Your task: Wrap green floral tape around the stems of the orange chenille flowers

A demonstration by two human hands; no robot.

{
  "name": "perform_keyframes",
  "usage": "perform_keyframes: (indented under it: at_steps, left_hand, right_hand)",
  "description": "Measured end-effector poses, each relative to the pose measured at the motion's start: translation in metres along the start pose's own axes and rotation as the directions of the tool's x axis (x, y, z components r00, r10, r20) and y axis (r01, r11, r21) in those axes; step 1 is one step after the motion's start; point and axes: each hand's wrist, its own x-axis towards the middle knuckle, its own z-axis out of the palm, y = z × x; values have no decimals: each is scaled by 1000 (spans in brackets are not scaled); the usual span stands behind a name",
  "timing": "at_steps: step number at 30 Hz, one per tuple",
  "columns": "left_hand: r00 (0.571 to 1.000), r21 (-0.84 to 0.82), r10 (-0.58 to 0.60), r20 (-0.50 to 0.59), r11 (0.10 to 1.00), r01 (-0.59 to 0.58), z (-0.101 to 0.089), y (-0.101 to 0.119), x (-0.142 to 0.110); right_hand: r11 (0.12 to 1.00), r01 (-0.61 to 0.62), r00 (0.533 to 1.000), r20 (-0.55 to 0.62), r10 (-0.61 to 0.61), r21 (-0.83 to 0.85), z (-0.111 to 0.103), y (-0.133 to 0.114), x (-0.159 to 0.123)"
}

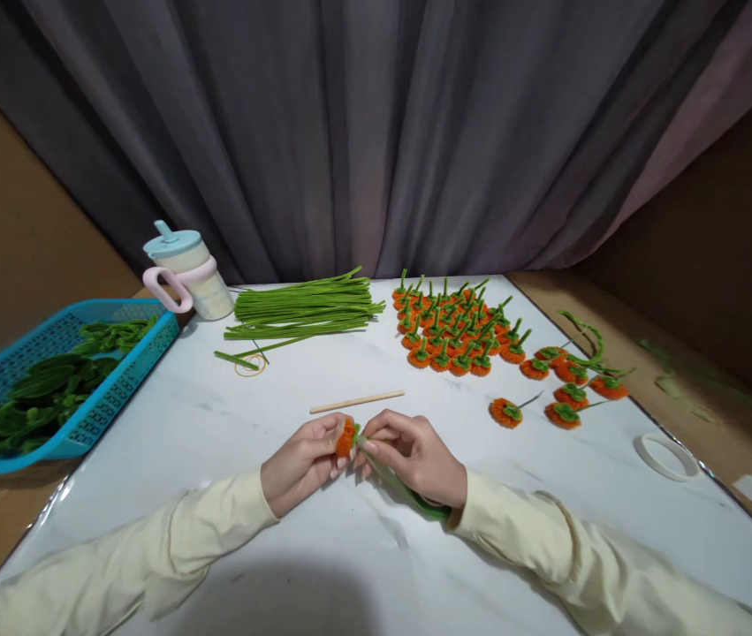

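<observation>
My left hand (302, 459) is closed around a small orange pipe-cleaner persimmon (346, 438) with a green top, which points toward my right hand. With thumb and fingertips my right hand (419, 455) pinches a strip of pale green floral tape (385, 468) right at the persimmon's green stem. The tape runs back beneath the right palm, where a darker green part (432, 508) shows; the hand hides most of it. Just beyond both hands lies a thin wooden stick (357, 402).
Green pipe cleaners (302, 305) lie in a bundle at the back. Several finished orange persimmons (459, 331) stand grouped beside them, with looser wire-stemmed ones (565, 413) to the right. A white ring (667, 458), a blue basket of leaves (143, 375) and a lidded cup (207, 287) edge the table.
</observation>
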Motion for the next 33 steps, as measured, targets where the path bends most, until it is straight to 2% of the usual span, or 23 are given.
perform_keyframes:
  at_steps: [5, 9, 11, 13, 15, 17, 20, 27, 33]
  left_hand:
    - [1000, -5, -18, -25, 1000, 18, -1, 0, 1]
    - [999, -17, -49, -25, 999, 48, -2, 0, 1]
    - [998, -23, -66, -21, 998, 66, -3, 0, 1]
    - [996, -31, -85, -10, 996, 85, -3, 1, 0]
    - [995, -47, -98, 6, 994, 98, -2, 1, 0]
    - [994, -68, -103, 23, 992, 104, -2, 1, 0]
    - [993, -87, -103, 51, 990, 107, -1, 1, 0]
    - [992, -113, -109, 58, 987, 115, 0, 1, -1]
    - [991, -105, -124, 46, 986, 129, -4, -1, 0]
  right_hand:
    - [971, 78, 996, -14, -83, -224, 0, -3, -1]
    - [901, 132, 988, -22, -154, -413, 0, -4, -3]
    - [808, 210, 968, -2, -252, -550, -1, -3, -5]
    - [661, 348, 916, 90, -391, -665, -3, 0, -6]
    - [521, 471, 850, 207, -485, -712, -4, 1, -7]
    - [457, 525, 813, 264, -520, -718, -5, 2, -8]
    - [458, 516, 809, 235, -539, -724, -5, 3, -9]
    - [465, 465, 833, 196, -516, -753, -4, 7, -10]
    - [380, 494, 797, 231, -558, -782, -4, 10, -9]
